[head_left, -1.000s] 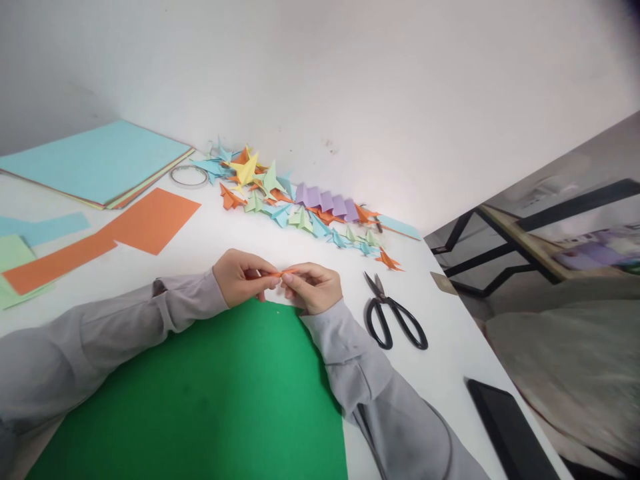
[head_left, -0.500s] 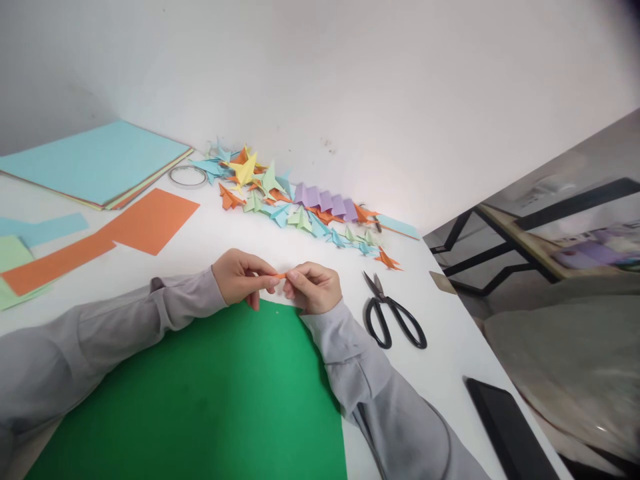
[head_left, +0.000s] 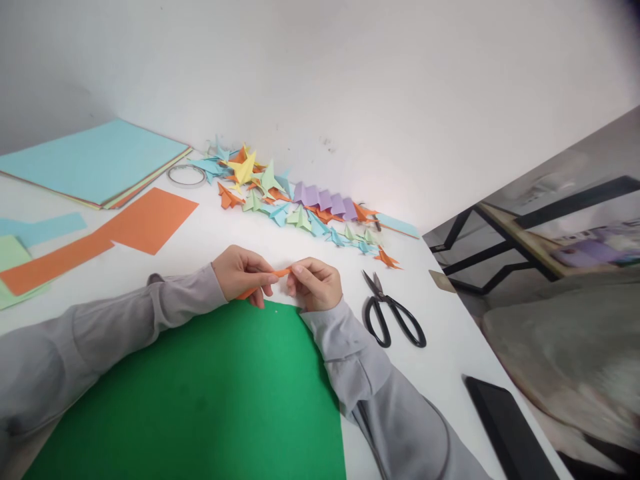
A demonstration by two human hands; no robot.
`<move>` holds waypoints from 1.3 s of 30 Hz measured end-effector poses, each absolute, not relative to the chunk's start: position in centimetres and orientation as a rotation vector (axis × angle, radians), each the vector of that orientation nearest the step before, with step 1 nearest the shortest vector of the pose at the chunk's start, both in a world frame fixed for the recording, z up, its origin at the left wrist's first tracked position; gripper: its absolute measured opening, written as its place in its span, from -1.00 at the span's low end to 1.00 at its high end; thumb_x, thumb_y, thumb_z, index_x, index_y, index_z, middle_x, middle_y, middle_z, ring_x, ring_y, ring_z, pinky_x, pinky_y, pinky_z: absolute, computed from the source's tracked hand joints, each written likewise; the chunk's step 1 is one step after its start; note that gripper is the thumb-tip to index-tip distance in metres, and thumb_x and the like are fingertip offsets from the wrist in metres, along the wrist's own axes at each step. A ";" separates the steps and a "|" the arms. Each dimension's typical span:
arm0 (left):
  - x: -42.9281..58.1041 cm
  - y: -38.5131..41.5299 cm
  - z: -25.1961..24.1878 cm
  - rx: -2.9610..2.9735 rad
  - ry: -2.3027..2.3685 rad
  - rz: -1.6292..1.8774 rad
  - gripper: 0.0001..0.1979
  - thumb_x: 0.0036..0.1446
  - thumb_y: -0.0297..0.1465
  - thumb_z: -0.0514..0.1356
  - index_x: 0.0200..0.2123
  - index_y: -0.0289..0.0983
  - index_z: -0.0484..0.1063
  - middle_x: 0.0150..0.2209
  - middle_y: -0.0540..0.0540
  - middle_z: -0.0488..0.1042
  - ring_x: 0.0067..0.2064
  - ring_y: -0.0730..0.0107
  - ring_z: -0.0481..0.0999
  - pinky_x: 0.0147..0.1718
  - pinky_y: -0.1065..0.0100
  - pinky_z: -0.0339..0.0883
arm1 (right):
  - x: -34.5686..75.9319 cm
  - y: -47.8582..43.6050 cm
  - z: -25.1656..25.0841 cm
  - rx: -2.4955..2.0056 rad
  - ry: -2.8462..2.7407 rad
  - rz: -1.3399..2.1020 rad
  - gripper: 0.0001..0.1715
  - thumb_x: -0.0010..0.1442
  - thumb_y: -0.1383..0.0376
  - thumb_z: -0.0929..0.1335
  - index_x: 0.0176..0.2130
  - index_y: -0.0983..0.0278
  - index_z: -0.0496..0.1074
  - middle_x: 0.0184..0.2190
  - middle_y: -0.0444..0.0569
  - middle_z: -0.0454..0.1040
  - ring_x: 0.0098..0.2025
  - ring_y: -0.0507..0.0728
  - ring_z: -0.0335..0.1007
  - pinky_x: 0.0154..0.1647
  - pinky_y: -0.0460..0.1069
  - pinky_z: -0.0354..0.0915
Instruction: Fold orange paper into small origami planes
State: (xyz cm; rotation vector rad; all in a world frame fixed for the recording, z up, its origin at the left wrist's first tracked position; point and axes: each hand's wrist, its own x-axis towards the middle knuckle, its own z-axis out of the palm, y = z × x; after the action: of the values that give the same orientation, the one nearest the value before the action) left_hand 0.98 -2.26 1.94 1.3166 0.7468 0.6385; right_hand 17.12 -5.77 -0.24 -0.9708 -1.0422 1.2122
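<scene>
My left hand (head_left: 245, 273) and my right hand (head_left: 316, 283) pinch a narrow piece of folded orange paper (head_left: 282, 273) between them, just above the far edge of a green sheet (head_left: 210, 387). Most of the paper is covered by my fingers; a bit of orange also shows under the left palm. The right thumb and forefinger close on its right end. Beyond the hands lies a heap of folded paper shapes (head_left: 245, 168) in yellow, blue, green and orange, with pleated purple paper (head_left: 325, 200) beside it.
Black-handled scissors (head_left: 383, 307) lie partly spread right of my right hand. A dark, flat device (head_left: 507, 427) sits near the right table edge. Left are loose orange paper (head_left: 155, 220), a stack of coloured sheets (head_left: 95, 160) and a roll of tape (head_left: 186, 175). A wall rises behind.
My hands have drawn slightly apart, and more of the orange paper shows between the fingertips and beneath the left palm. Everything on the table stays put; the view shifts a little.
</scene>
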 end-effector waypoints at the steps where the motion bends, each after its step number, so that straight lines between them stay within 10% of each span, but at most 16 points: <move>1: 1.0 -2.3 1.9 1.323 0.733 0.635 -0.72 -0.23 -0.28 0.34 -0.54 -0.40 0.44 -0.66 -0.03 0.46 -0.69 0.39 0.44 -0.71 0.40 0.36 | 17.0 -5.9 -0.2 -0.991 -1.067 1.216 -0.74 -0.15 0.15 0.46 -0.57 0.29 0.43 -0.72 -0.18 0.41 -0.73 -0.06 0.23 -0.72 -0.15 0.16; 28: 0.9 -2.5 2.1 1.275 0.708 0.448 -0.78 -0.05 -0.31 0.19 -0.54 -0.37 0.34 -0.67 -0.01 0.40 -0.71 0.49 0.40 -0.74 0.50 0.26 | 16.5 -6.1 1.0 -1.310 -1.072 1.198 -0.62 -0.30 0.18 0.50 -0.73 0.33 0.30 -0.88 -0.23 0.25 -0.86 -0.13 0.04 -0.88 -0.22 -0.08; 39: 0.3 -2.4 0.1 2.583 0.517 1.215 -0.76 0.01 -0.49 0.14 -0.19 -0.28 0.39 -0.27 -0.13 0.49 -0.25 0.42 0.46 -0.31 0.42 0.35 | 16.5 -5.9 1.0 -1.330 -1.021 1.229 -0.56 -0.30 0.13 0.50 -0.76 0.32 0.25 -0.88 -0.21 0.25 -0.87 -0.11 0.05 -0.88 -0.21 -0.07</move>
State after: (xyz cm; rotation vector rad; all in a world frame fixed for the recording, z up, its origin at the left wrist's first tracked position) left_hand 0.29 -2.42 0.09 2.5830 0.5175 1.2148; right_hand 16.48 -5.87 0.97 -1.3296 -1.0213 1.2294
